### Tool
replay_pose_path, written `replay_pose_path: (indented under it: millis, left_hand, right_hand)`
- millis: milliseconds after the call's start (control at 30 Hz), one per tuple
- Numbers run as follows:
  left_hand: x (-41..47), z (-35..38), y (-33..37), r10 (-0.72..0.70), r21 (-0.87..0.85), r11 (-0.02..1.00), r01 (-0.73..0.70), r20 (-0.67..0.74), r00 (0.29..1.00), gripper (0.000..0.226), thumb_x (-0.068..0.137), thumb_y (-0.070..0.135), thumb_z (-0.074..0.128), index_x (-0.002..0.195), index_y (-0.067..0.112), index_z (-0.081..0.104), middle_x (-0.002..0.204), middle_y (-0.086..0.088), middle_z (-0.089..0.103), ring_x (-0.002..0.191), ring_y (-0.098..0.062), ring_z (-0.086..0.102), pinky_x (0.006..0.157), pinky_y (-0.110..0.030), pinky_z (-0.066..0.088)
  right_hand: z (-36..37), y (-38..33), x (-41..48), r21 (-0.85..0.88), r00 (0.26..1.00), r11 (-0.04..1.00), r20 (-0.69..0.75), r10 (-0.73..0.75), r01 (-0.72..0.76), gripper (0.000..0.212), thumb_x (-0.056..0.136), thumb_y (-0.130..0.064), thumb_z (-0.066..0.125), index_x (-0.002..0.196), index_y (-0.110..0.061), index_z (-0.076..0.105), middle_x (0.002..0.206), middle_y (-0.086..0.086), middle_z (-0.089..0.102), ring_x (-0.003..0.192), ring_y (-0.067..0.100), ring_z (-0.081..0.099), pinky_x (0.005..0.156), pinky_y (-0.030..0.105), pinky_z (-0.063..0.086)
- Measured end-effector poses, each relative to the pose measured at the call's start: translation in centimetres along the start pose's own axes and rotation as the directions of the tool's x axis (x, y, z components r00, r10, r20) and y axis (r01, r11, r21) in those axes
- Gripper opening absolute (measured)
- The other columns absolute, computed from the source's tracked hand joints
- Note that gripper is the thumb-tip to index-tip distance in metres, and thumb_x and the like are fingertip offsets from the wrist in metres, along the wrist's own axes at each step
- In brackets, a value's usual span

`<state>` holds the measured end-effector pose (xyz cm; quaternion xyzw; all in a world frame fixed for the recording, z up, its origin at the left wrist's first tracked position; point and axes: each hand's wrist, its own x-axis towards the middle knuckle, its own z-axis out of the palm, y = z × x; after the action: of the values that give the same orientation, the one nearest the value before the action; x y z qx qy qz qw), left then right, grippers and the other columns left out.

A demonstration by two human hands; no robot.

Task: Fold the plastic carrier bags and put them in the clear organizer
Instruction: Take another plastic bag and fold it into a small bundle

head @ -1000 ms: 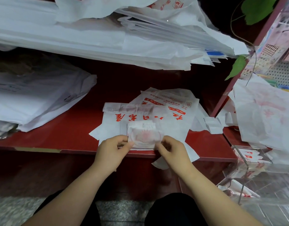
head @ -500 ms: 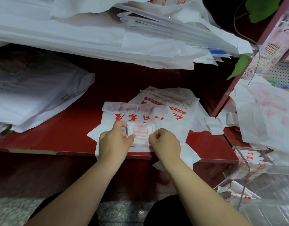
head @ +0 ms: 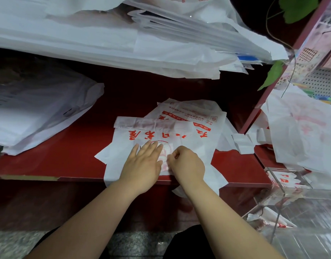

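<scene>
Two hands are meeting over a small folded carrier bag (head: 164, 155), a thin, slightly translucent white packet with a pink-red print showing through. It is lying on top of a flat bag (head: 179, 135) near the front edge of the red shelf (head: 67, 156). The left hand (head: 142, 165) is lying palm down, fingers straight and close together, pressing the left part of the packet flat. The right hand (head: 187, 165) is curling its fingers, with thumb and forefinger pinching the packet's right edge.

The flat bag beneath is showing bold red brush characters across smooth, faintly creased film, and its corners are sticking out in sharp points past the shelf's lip. Another printed bag (head: 194, 116) is lying under it, farther back.

The clear organizer (head: 301, 202) is standing at the lower right, its hard glossy panes forming boxy compartments, and small folded bags (head: 284, 181) with red print are sitting inside it. Crumpled white bags (head: 301, 131) are heaping above it, soft and wrinkled. Flat stacks of white bags (head: 105, 38) are overhanging from above, and a greyish pile (head: 39, 113) is resting on the left of the red shelf. A green leaf (head: 273, 75) is hanging at the upper right. Speckled stone floor (head: 138, 242) is showing below.
</scene>
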<state>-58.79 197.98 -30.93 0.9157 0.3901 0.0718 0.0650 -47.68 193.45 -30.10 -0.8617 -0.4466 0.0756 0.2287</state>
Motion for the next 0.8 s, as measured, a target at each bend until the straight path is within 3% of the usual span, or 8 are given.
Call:
replay_pose_path:
  millis: [100,200,267,333,433,533,667,800]
  left_hand:
    - [0.3,-0.1,-0.2,-0.032,-0.006,0.999,0.032,0.091,0.995,0.054,0.101,0.031,0.017,0.148,0.019,-0.006,0.156,0.002,-0.007,0.142,-0.010,-0.011,0.112,-0.031,-0.011]
    - [0.5,-0.3,-0.2,-0.042,0.020,0.999,0.039,0.154,0.987,0.056,0.101,0.034,0.018,0.148,0.017,-0.008,0.156,0.001,-0.011,0.142,-0.010,-0.014,0.112,-0.031,-0.013]
    - [0.6,-0.3,-0.3,-0.045,0.017,0.999,0.042,0.192,0.980,0.057,0.100,0.035,0.018,0.148,0.017,-0.009,0.156,0.002,-0.013,0.141,-0.010,-0.015,0.112,-0.032,-0.013]
    - [0.7,-0.4,-0.5,-0.041,0.003,0.999,0.041,0.216,0.976,0.058,0.100,0.036,0.017,0.148,0.017,-0.010,0.155,0.002,-0.014,0.141,-0.009,-0.016,0.112,-0.032,-0.013]
    - [0.7,-0.5,-0.8,-0.025,-0.023,0.999,0.031,0.220,0.975,0.058,0.100,0.037,0.018,0.147,0.018,-0.010,0.155,0.003,-0.014,0.141,-0.009,-0.016,0.112,-0.031,-0.013]
    - [0.7,-0.2,-1.1,-0.006,-0.047,0.999,0.015,0.186,0.982,0.059,0.100,0.037,0.022,0.148,0.019,-0.007,0.156,0.004,-0.012,0.142,-0.010,-0.014,0.112,-0.029,-0.012]
    - [0.5,0.0,-1.4,0.014,-0.180,0.984,0.004,0.102,0.995,0.066,0.094,0.051,0.035,0.148,0.024,0.009,0.156,0.007,0.001,0.142,-0.009,-0.003,0.112,-0.026,-0.008]
    - [0.1,-0.5,-1.8,0.023,-0.237,0.971,-0.004,0.076,0.997,0.110,0.044,0.076,0.023,0.145,0.032,0.021,0.153,0.012,0.013,0.140,-0.008,0.007,0.109,-0.023,0.001]
  right_hand:
    - [-0.1,0.1,-0.2,-0.116,0.989,0.988,-0.093,-0.111,0.100,0.019,0.086,-0.021,0.056,0.101,-0.010,0.052,0.097,0.007,0.062,0.091,0.027,0.057,0.069,0.030,0.037]
    - [0.5,0.6,0.0,-0.267,0.856,0.887,-0.266,-0.444,0.377,0.017,0.063,-0.012,0.063,0.080,-0.013,0.066,0.084,0.003,0.067,0.076,0.027,0.064,0.065,0.028,0.046]
    - [0.9,1.2,0.0,-0.249,0.795,0.796,-0.133,-0.592,0.552,0.026,0.065,-0.015,0.049,0.079,-0.013,0.072,0.090,0.006,0.072,0.085,0.031,0.068,0.072,0.035,0.054]
    - [0.5,1.8,-0.3,-0.126,0.785,0.775,0.075,-0.615,0.619,0.039,0.075,-0.018,0.039,0.093,-0.007,0.072,0.105,0.012,0.069,0.100,0.032,0.064,0.088,0.043,0.046]
    - [-0.4,2.6,-0.4,-0.058,0.762,0.776,0.244,-0.600,0.629,0.055,0.089,-0.033,0.027,0.137,-0.010,0.042,0.148,0.006,0.033,0.139,0.019,0.025,0.108,0.022,0.004]
    - [-1.0,3.2,0.0,-0.047,0.743,0.775,0.326,-0.584,0.630,0.052,0.097,-0.034,0.041,0.143,-0.015,0.028,0.153,0.001,0.018,0.142,0.012,0.010,0.111,0.019,0.000]
    - [-1.8,3.0,0.7,-0.030,0.742,0.765,0.269,-0.614,0.644,0.050,0.090,-0.033,0.056,0.135,-0.014,0.046,0.145,0.000,0.039,0.136,0.013,0.031,0.108,0.020,0.019]
    - [-2.0,2.7,1.3,-0.118,0.672,0.664,0.209,-0.711,0.739,0.026,0.079,-0.022,0.063,0.103,-0.014,0.071,0.113,0.003,0.067,0.105,0.016,0.063,0.102,0.040,0.036]
